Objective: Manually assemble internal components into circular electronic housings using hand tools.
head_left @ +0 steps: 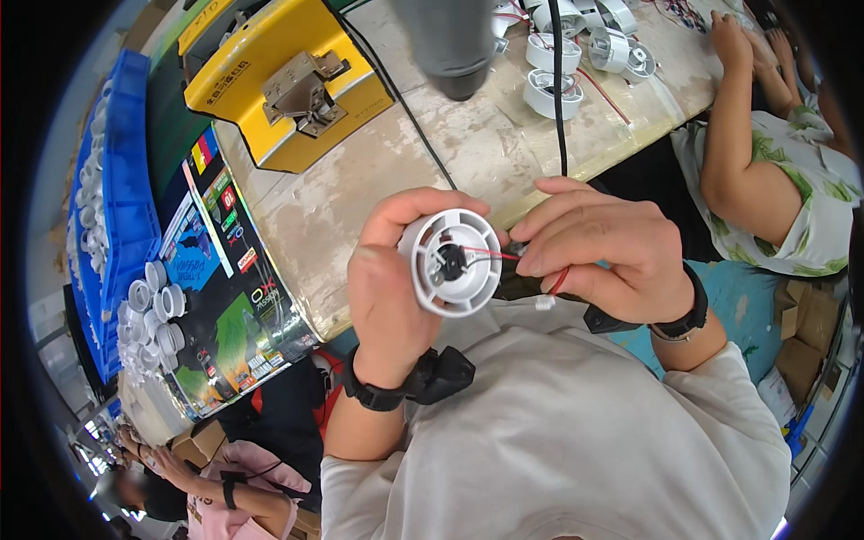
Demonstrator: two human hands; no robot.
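Note:
My left hand [389,283] is closed around a white round plastic housing [470,283], its open, spoked end turned up. Inside the housing sits a small black part [448,263], with thin red and dark wires [490,256] running out to the right. At those wires, the fingers of my right hand [621,252] are pinched together beside the rim. A red wire end with a small white connector [545,303] hangs below these fingers. The fingertips partly hide the middle of the wires.
A yellow machine [279,90] stands at the back left of the worktable [405,126]. Above hangs a blurred grey cylindrical tool [441,40], near a black cable [560,99]. More white housings [552,94] lie back right. White rings [148,310] and a blue bin [126,171] are left. Co-workers sit both sides.

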